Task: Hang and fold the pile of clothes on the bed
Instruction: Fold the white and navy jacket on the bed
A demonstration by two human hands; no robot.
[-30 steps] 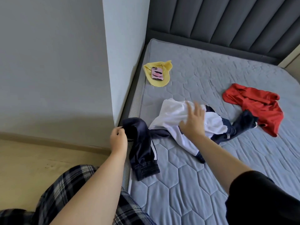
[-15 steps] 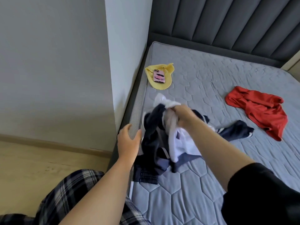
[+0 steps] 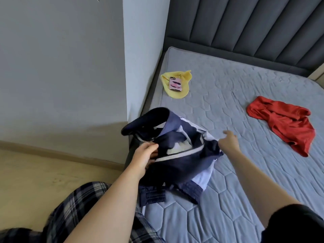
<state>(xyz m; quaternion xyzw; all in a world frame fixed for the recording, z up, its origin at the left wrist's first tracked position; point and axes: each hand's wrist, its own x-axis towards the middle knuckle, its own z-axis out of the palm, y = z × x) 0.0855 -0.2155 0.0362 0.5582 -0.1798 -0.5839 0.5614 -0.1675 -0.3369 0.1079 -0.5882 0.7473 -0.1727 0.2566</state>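
Gripping navy garment (image 3: pixel 182 165) now: left hand (image 3: pixel 142 156); right hand (image 3: pixel 228 142) pinches edge.

Left hand (image 3: pixel 145 155) grips a bunched-up navy and white jacket (image 3: pixel 177 160) at the mattress (image 3: pixel 228 199) corner. Right hand (image 3: pixel 228 142) is at its other edge, too blurry to call. Red garment (image 3: pixel 284 123) lies well apart, phone (image 3: pixel 175 84) sits on a yellow cloth (image 3: pixel 185 83) by the wall (image 3: pixel 140 50).

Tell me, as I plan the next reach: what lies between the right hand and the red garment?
Only bare mattress lies between the right hand and the red garment, as the head view shows.
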